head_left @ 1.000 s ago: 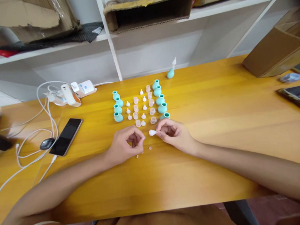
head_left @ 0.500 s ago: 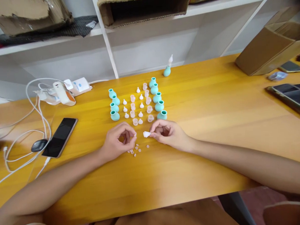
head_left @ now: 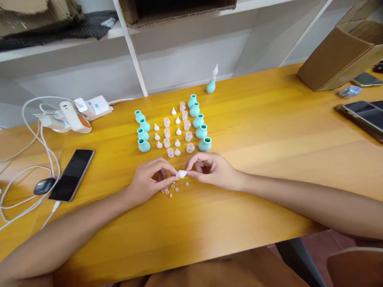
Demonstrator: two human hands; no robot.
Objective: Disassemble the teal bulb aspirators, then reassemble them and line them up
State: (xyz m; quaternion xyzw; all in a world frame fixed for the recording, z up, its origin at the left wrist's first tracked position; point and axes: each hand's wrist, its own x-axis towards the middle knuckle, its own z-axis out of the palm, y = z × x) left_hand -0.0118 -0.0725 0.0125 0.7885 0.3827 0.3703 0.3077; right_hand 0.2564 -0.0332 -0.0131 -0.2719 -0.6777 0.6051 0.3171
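Between both hands is a white cone-shaped nozzle tip [head_left: 182, 174], its narrow end pinched in my right hand [head_left: 213, 173]. My left hand [head_left: 151, 178] is closed in a pinch at the wide end, on a small pale ring mostly hidden by the fingertips. Just below lie several small clear rings [head_left: 173, 186]. Beyond the hands stand rows of clear plastic cups with side spouts [head_left: 190, 148] and white nozzle tips [head_left: 177, 152]. Teal squeeze bulbs [head_left: 205, 144] flank them on the right, and more teal bulbs [head_left: 144, 145] on the left.
At the back stands a teal bulb with a white tip fitted [head_left: 211, 86]. A phone [head_left: 72, 175], white cables and chargers [head_left: 97, 105] occupy the left. On the right are a cardboard box [head_left: 339, 56] and a dark phone-like device [head_left: 366, 118]. White shelving [head_left: 188, 55] rises behind.
My hands have come together, bringing the left fingertips and the ring against the nozzle tip's wide end. The view has shifted slightly. The rows on the table look the same.
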